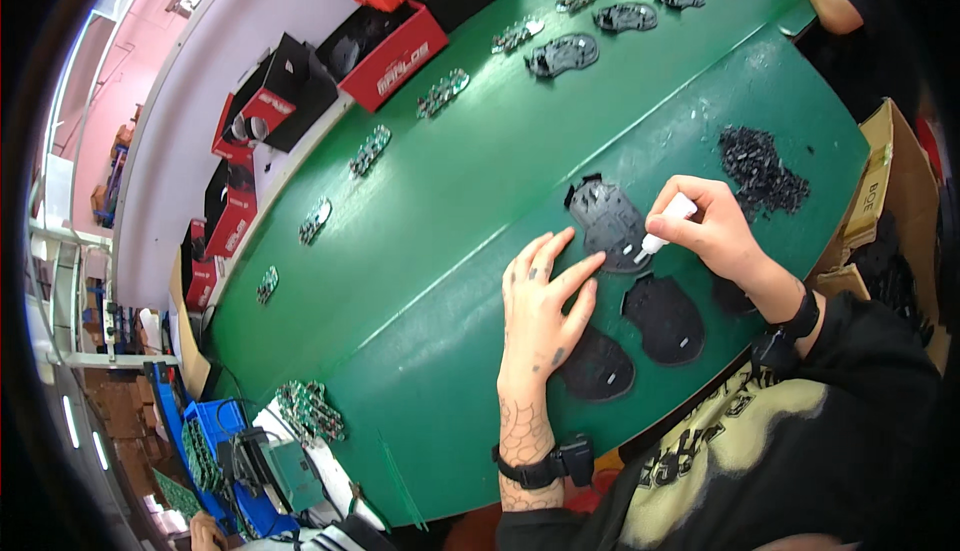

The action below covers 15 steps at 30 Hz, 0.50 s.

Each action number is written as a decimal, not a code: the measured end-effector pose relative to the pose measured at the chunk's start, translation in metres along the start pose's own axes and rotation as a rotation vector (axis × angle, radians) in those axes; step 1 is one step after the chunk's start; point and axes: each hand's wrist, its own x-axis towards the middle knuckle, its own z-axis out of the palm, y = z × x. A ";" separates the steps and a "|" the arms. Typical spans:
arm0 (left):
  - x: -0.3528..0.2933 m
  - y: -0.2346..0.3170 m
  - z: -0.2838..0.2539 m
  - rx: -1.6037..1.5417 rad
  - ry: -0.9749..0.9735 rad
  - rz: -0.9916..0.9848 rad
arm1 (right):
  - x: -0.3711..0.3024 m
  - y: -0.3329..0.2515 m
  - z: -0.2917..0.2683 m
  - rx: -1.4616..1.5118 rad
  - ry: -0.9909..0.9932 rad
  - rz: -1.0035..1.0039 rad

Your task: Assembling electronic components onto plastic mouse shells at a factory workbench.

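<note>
- My left hand lies flat, fingers spread, pinning the black plastic base plate to the green belt so it cannot slide.
- My right hand is closed round a small white glue bottle, nozzle down on that plate.
- Nearer me than the plate: three more black plates.
- Beyond my right hand: a heap of small black parts; nothing blocks the nozzle.

Electronics assy line: green belt, PCBs
</note>
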 end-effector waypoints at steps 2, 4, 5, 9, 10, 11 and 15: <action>0.004 0.001 0.004 -0.019 0.005 0.023 | -0.015 -0.005 0.005 -0.013 -0.098 0.017; 0.006 0.000 0.005 -0.032 0.014 0.028 | -0.031 -0.001 0.015 -0.045 -0.200 0.013; 0.005 0.000 0.004 -0.035 0.023 0.027 | -0.038 -0.001 0.021 -0.061 -0.268 0.009; 0.003 -0.001 0.006 -0.048 0.038 0.021 | -0.052 0.017 0.034 -0.298 -0.374 -0.316; 0.001 -0.001 0.006 -0.047 0.037 0.019 | -0.055 0.020 0.036 -0.332 -0.370 -0.370; 0.000 -0.001 0.005 -0.046 0.037 0.017 | -0.055 0.022 0.038 -0.331 -0.375 -0.372; -0.002 -0.002 0.005 -0.049 0.040 0.011 | -0.056 0.025 0.042 -0.404 -0.366 -0.490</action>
